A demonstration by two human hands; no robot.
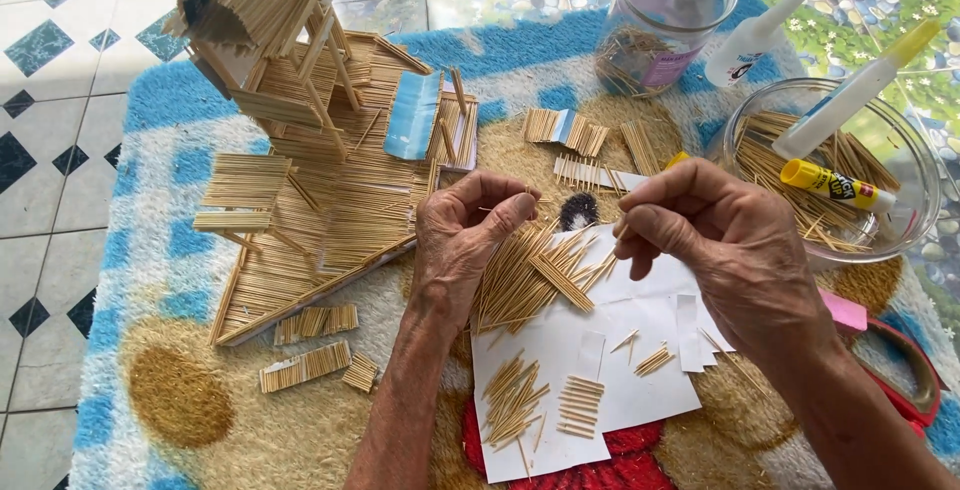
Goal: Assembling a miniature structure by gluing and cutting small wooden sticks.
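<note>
Rug (150, 250); both hands (465, 235) (715, 235) pinch thin stick (500, 208); yellow glue tube (828, 185) nearby.

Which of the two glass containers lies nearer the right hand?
The wide glass bowl beside the right hand; it holds sticks and glue tubes, while the tall jar stands farther back.

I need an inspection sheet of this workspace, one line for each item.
Surface: patterned rug in blue, white and tan, with white paper sheets on it.
Job's things: thin stick held between both hands; loose sticks on the paper; stick-built model house.
Clutter: small stick panels; glass jar; glass bowl with sticks, a yellow glue stick and a glue bottle; second glue bottle; red-handled scissors.
Fingers: left hand and right hand both pinch the stick.
Cables: nothing seen.
Surroundings: tiled floor.
</note>
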